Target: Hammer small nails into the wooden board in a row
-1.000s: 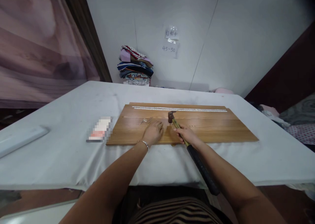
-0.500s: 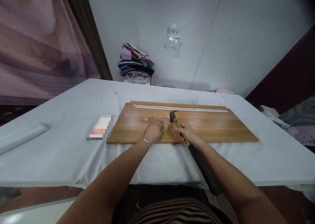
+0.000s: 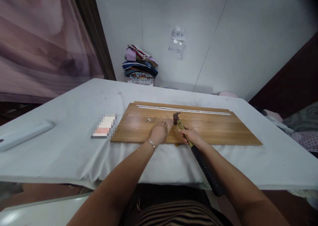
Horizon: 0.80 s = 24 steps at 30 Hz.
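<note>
A long wooden board (image 3: 218,128) lies on the white-covered table (image 3: 74,120), with a thin white strip (image 3: 184,110) along its far edge. My right hand (image 3: 190,135) is closed round a hammer (image 3: 182,128) high on its handle, the head (image 3: 176,117) low over the board. My left hand (image 3: 159,132) rests on the board just left of the hammer head, fingers curled and pinched; what they hold is too small to see. A few loose nails (image 3: 149,120) lie on the board to the left of that hand. A row of small nail marks (image 3: 196,127) runs right of my right hand.
A blurred-out flat pink and white object (image 3: 104,130) lies left of the board. A white tray-like piece (image 3: 25,135) sits at the table's left edge. Folded clothes (image 3: 140,65) are stacked by the wall under a paper note (image 3: 177,44). More fabric lies at the right (image 3: 303,133).
The view has drifted slightly, shifting everything a little right. Both hands and the hammer stay in nearly the same place on the board.
</note>
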Available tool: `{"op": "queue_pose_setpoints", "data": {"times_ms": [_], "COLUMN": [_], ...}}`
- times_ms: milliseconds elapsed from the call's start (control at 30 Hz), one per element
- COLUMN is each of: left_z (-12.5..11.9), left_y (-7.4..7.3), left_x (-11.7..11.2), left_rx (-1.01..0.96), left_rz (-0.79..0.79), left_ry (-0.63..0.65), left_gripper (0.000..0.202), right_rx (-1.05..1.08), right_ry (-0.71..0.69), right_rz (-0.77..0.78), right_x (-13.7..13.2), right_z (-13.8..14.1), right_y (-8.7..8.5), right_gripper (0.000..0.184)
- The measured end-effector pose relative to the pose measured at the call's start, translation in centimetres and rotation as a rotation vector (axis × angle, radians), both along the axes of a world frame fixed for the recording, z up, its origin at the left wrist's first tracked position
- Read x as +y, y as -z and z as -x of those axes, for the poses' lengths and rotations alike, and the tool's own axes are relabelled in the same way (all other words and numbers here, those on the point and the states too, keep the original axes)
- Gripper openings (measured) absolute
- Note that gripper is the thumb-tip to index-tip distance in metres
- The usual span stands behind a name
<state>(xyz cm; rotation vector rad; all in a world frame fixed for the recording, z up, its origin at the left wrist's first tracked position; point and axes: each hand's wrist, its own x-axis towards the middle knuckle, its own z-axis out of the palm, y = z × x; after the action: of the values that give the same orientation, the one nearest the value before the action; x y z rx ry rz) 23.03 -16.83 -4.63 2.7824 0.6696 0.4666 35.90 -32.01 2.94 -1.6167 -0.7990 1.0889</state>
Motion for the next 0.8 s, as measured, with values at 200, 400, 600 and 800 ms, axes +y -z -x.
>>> {"op": "queue_pose_setpoints", "data": {"times_ms": [200, 400, 600, 800], "left_z": [0.8, 0.9, 0.8, 0.8], "left_y": [-0.1, -0.1, 0.5, 0.7], "left_x": [-0.6, -1.0, -1.0, -0.9], "left_rx": [-0.059, -0.072, -0.052, -0.048], "left_rz": [0.057, 0.076, 0.023, -0.013], "left_ry": [-0.042, -0.062, -0.088, -0.085], "left_gripper": [0.033, 0.037, 0.04, 0.04], "right_rx": [0.041, 0.036, 0.033, 0.04], "right_ry": [0.038, 0.031, 0.002, -0.008], "right_rz": [0.003, 0.026, -0.013, 0.002], "right_x": [0.2, 0.4, 0.3, 0.6], "right_z": [0.2, 0.0, -0.3, -0.2], "right_y": [-0.5, 0.1, 0.5, 0.4], "right_gripper": [0.031, 0.032, 0.031, 0.029]}}
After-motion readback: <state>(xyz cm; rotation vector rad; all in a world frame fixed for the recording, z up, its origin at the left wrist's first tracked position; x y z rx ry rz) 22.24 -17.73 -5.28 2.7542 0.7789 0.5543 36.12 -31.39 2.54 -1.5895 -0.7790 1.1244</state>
